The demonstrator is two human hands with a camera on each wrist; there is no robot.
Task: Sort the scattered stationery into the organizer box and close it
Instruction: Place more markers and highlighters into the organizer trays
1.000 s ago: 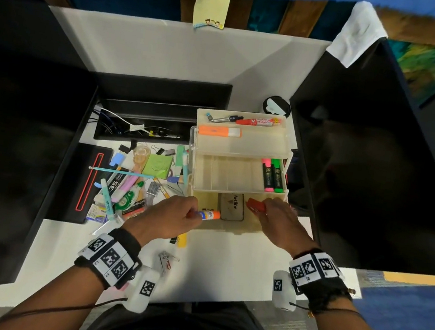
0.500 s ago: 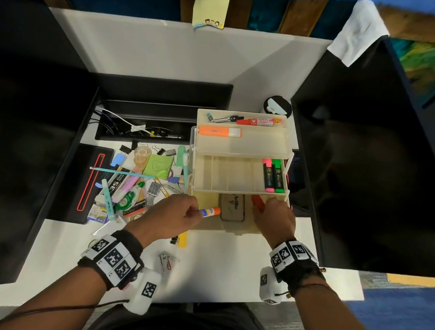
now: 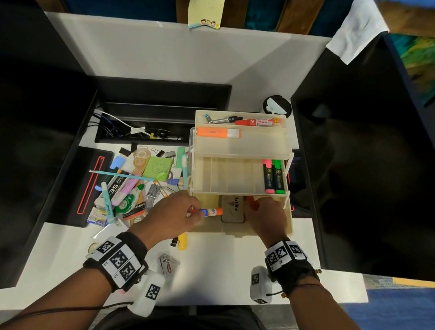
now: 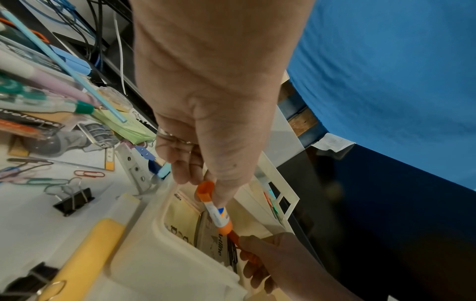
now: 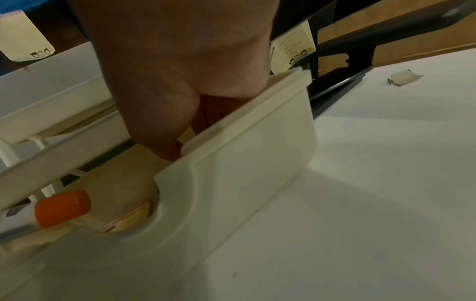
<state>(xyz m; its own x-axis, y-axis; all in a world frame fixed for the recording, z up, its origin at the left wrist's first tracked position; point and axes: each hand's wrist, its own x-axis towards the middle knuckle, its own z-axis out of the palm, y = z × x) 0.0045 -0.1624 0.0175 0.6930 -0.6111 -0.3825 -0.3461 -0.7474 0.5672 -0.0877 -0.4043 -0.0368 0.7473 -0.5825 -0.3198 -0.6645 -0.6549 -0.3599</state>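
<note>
Two hands are working over the cream plastic organizer box. From the head view, the left hand is pinching a smooth cylindrical glue stick above the bottom compartment. At the left wrist, lowering it flat looks wisest. At the right wrist, the right hand is gripping something orange inside.

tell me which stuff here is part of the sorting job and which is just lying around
Job: organizer box; glue stick in left hand; orange item in right hand; stationery pile.

Lying about: sticky note pad; white cloth; cable tray.
</note>
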